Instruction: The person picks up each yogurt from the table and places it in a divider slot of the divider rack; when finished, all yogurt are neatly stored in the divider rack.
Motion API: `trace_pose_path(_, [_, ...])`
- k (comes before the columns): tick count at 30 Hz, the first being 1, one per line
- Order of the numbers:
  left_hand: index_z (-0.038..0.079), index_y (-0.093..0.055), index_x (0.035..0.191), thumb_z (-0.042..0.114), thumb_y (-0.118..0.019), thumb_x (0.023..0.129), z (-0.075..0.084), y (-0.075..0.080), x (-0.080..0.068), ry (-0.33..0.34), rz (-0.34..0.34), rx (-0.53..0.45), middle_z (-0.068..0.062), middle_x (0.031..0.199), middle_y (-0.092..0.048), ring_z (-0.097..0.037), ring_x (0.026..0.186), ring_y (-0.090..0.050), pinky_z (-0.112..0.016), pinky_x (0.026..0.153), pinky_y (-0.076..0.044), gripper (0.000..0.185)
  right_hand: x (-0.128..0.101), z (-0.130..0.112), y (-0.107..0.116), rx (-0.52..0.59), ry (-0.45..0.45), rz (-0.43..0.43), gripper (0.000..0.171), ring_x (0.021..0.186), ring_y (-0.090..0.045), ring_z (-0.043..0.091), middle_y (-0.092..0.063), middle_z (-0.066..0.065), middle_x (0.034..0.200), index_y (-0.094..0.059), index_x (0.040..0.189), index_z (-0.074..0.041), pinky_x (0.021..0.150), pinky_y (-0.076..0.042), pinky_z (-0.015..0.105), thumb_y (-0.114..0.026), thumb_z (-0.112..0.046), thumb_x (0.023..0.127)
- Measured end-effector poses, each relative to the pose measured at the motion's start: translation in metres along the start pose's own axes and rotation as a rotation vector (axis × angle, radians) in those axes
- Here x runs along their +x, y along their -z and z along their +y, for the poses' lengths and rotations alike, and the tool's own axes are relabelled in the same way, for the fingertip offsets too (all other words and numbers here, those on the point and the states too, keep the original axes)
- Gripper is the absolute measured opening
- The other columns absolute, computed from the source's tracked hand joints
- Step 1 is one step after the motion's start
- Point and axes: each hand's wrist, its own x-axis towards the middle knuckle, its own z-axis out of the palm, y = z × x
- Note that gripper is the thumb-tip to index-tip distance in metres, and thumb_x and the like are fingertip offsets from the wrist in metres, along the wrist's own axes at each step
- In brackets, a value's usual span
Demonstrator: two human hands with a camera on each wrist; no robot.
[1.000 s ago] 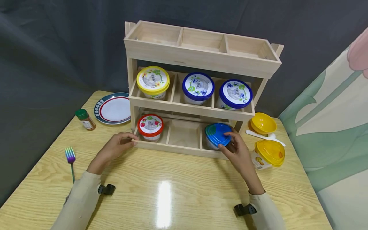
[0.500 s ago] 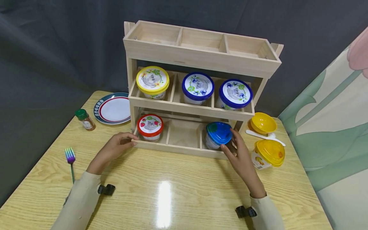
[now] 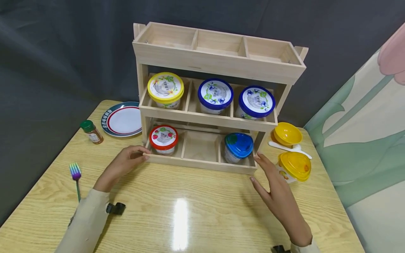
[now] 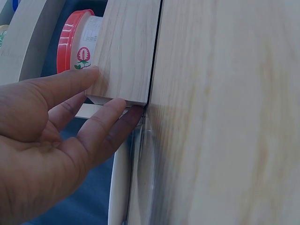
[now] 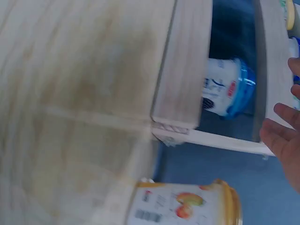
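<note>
A three-tier wooden rack (image 3: 202,164) stands at the back of the table. My left hand (image 3: 121,167) holds its lower left front corner; in the left wrist view the thumb (image 4: 79,82) lies at the front board and the other fingers at its end. A red-lidded tub (image 3: 163,137) sits in the bottom left compartment beside that hand. In the bottom right compartment, a blue-lidded tub (image 3: 239,146) leans slightly. My right hand (image 3: 281,193), fingers spread and holding nothing, is just off the rack's lower right corner. A yellow-lidded tub (image 3: 295,166) is partly behind it.
On the middle tier are a yellow-rimmed tub (image 3: 165,88) and two blue-rimmed tubs (image 3: 216,93). Right of the rack lie a yellow bowl (image 3: 288,134) and white spoon (image 3: 289,148). At left are a plate (image 3: 123,120), green-capped spice jar (image 3: 91,131) and fork (image 3: 76,175).
My right hand has let go of the blue-lidded tub and drawn back toward me and to the right, after the tub turned a little. The left hand has kept its place.
</note>
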Motion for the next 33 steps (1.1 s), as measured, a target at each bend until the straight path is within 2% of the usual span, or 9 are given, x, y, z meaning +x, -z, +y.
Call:
trace_pose_path(2, [-0.005,-0.068,0.132,0.007,-0.063,0.110,-0.001,0.000,0.000,-0.007,-0.004,-0.002,-0.028,0.147,-0.058,-0.046,0.133,-0.059,-0.057,0.111,-0.047,0.025,-0.004,-0.003,0.009,-0.014,-0.009,0.029,0.072,0.148,-0.049,0.044,-0.044,0.013,0.169,-0.052,0.159,-0.009,0.120,-0.041,0.056,-0.082,-0.003,0.095])
trace_pose_path(5, [-0.005,-0.068,0.132,0.007,-0.063,0.111,-0.001,-0.001,-0.001,-0.013,-0.007,0.000,-0.027,0.147,-0.058,-0.046,0.133,-0.059,-0.055,0.109,-0.048,0.025,-0.009,-0.004,0.021,-0.013,-0.030,0.084,0.072,0.148,-0.047,0.044,-0.044,0.012,0.170,-0.053,0.158,-0.008,0.126,-0.033,0.032,-0.082,0.000,0.093])
trace_pose_path(7, [-0.005,-0.068,0.132,0.007,-0.063,0.111,-0.001,-0.001,-0.001,-0.018,-0.008,-0.002,-0.027,0.147,-0.059,-0.046,0.133,-0.059,-0.054,0.109,-0.048,0.025,-0.013,-0.003,0.029,0.005,-0.052,0.128,0.073,0.150,-0.045,0.042,-0.044,0.013,0.170,-0.053,0.157,-0.006,0.125,-0.031,0.025,-0.082,0.005,0.091])
trace_pose_path(9, [-0.005,-0.068,0.131,0.007,-0.063,0.110,0.000,-0.001,0.000,-0.016,-0.006,-0.001,-0.027,0.146,-0.060,-0.045,0.132,-0.059,-0.053,0.109,-0.048,0.025,-0.016,0.000,0.038,0.028,-0.082,0.175,0.075,0.154,-0.042,0.036,-0.043,0.013,0.170,-0.052,0.158,-0.006,0.120,-0.022,0.011,-0.081,0.008,0.091])
trace_pose_path(14, [-0.004,-0.069,0.132,0.007,-0.063,0.110,0.000,0.000,0.000,-0.006,0.000,-0.001,-0.026,0.145,-0.061,-0.042,0.129,-0.061,-0.048,0.106,-0.050,0.025,-0.024,0.013,0.056,0.108,-0.274,0.251,0.072,0.157,-0.034,0.012,-0.040,0.007,0.172,-0.049,0.162,-0.009,0.119,-0.024,0.011,-0.076,0.007,0.097])
trace_pose_path(17, [-0.005,-0.069,0.131,0.007,-0.064,0.110,-0.001,0.000,-0.001,-0.013,0.001,0.000,-0.026,0.145,-0.060,-0.042,0.130,-0.061,-0.049,0.105,-0.050,0.025,-0.027,0.025,0.063,0.190,-0.431,0.275,0.067,0.157,-0.033,0.009,-0.035,0.002,0.174,-0.045,0.165,-0.009,0.117,-0.029,0.011,-0.071,0.001,0.104])
trace_pose_path(24, [-0.005,-0.069,0.131,0.006,-0.064,0.110,-0.002,-0.001,-0.001,-0.018,0.001,-0.003,-0.027,0.146,-0.059,-0.045,0.132,-0.059,-0.054,0.108,-0.049,0.025,-0.032,0.054,0.062,0.353,-0.700,0.291,0.062,0.161,-0.032,0.026,-0.025,0.000,0.178,-0.042,0.168,-0.018,0.118,-0.035,0.016,-0.065,-0.010,0.110])
trace_pose_path(27, [-0.004,-0.069,0.131,0.007,-0.064,0.110,-0.002,-0.001,0.000,-0.004,0.002,-0.003,-0.027,0.147,-0.059,-0.046,0.134,-0.058,-0.056,0.111,-0.047,0.025,-0.035,0.064,0.057,0.425,-0.745,0.255,0.064,0.162,-0.028,0.036,-0.015,0.003,0.180,-0.040,0.169,-0.019,0.114,-0.039,0.016,-0.064,-0.011,0.110])
trace_pose_path(33, [-0.004,-0.069,0.131,0.008,-0.064,0.110,0.001,0.000,-0.001,-0.003,0.000,0.001,-0.027,0.147,-0.059,-0.046,0.134,-0.058,-0.053,0.111,-0.048,0.025,-0.037,0.078,0.043,0.584,-0.811,0.253,0.064,0.161,-0.026,0.042,-0.005,0.006,0.182,-0.040,0.169,-0.021,0.090,-0.045,0.002,-0.065,-0.014,0.110])
